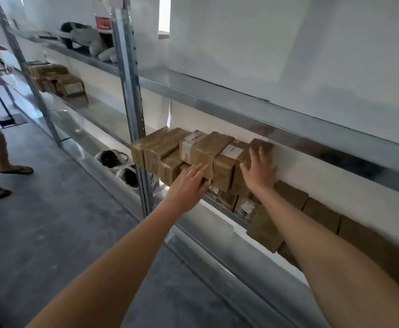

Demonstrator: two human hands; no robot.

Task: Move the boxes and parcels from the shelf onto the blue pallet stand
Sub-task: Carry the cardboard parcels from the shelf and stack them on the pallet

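Several brown taped cardboard boxes (208,150) are stacked on a metal shelf (224,210) in front of me, some with white labels. My left hand (189,183) reaches toward the lower front of the stack, fingers spread, touching a box edge. My right hand (260,171) lies flat with fingers apart against the right end box (261,144). Neither hand grips anything. More brown parcels (321,215) line the wall to the right, partly hidden behind my right forearm. The blue pallet stand is not in view.
A steel upright (132,102) stands just left of the stack. Further boxes (58,79) sit on the shelf far left, and white bags (118,164) on a lower level. A person's legs in sandals (4,169) are on the grey floor at left.
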